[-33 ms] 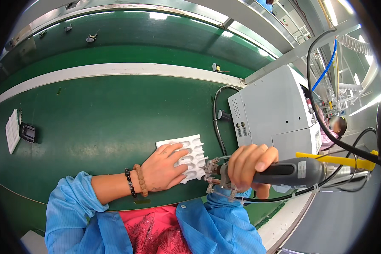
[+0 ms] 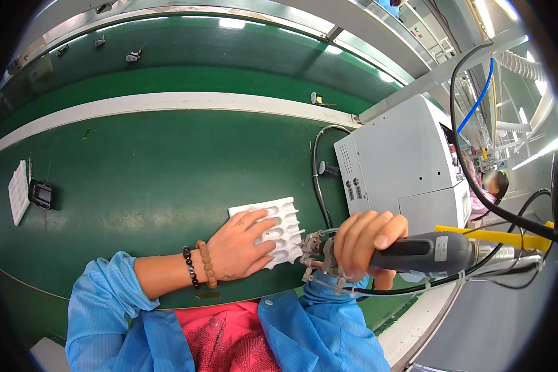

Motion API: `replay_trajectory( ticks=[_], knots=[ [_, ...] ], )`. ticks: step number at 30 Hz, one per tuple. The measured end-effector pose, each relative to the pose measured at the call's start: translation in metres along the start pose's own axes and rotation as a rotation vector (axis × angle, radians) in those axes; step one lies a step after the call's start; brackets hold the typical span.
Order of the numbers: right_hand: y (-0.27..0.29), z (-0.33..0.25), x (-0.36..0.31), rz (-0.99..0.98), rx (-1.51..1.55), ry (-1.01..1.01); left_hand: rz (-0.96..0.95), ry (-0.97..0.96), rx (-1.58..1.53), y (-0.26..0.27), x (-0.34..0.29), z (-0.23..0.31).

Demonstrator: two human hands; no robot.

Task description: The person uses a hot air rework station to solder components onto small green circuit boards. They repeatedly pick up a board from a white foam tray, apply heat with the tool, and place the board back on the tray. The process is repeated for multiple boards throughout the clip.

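Note:
My left hand (image 2: 237,247) lies spread over a white molded tray (image 2: 283,240) with rows of rounded hollows, its fingers covering the tray's left part. What sits under the fingers is hidden. My right hand (image 2: 364,249) is wrapped round a dark grey electric screwdriver (image 2: 418,253), held nearly level with its nose pointing left. A clear fitting with thin tubes (image 2: 316,257) surrounds the nose, close by the tray's right edge. Whether the tip touches the tray I cannot tell.
A light grey machine (image 2: 394,164) stands right of the tray, with a black cable (image 2: 317,177) beside it. At far left are a black plastic case (image 2: 40,194) and another white tray (image 2: 19,193). Small parts (image 2: 134,56) lie beyond the white rail (image 2: 186,101).
The screwdriver's rear end and the yellow bar behind it have shifted very slightly. Both hands and the tray look the same.

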State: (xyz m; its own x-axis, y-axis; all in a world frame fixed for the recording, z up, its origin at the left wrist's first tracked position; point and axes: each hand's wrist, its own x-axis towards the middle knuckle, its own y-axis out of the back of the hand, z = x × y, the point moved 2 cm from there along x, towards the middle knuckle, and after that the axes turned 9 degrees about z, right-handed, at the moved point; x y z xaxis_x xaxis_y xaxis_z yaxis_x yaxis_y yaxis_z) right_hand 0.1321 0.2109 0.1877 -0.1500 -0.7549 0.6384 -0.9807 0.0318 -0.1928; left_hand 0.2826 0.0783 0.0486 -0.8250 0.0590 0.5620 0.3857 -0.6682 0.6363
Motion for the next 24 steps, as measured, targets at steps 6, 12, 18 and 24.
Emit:
replay_trajectory(
  ticks=[6, 12, 18, 24],
  knots=[
    [-0.032, 0.014, -0.008, 0.55, -0.222, 0.072, 0.0, 0.004, 0.001, 0.001, 0.001, 0.001],
    [-0.026, 0.027, -0.014, 0.572, -0.348, 0.07, -0.008, 0.014, 0.0, -0.001, 0.0, -0.001],
    [-0.033, 0.033, -0.005, 0.646, -0.345, 0.044, -0.013, 0.023, 0.0, -0.002, -0.002, -0.001],
    [-0.034, 0.029, -0.008, 0.68, -0.282, 0.083, -0.002, 0.023, -0.019, -0.001, -0.001, 0.0]
  ],
)
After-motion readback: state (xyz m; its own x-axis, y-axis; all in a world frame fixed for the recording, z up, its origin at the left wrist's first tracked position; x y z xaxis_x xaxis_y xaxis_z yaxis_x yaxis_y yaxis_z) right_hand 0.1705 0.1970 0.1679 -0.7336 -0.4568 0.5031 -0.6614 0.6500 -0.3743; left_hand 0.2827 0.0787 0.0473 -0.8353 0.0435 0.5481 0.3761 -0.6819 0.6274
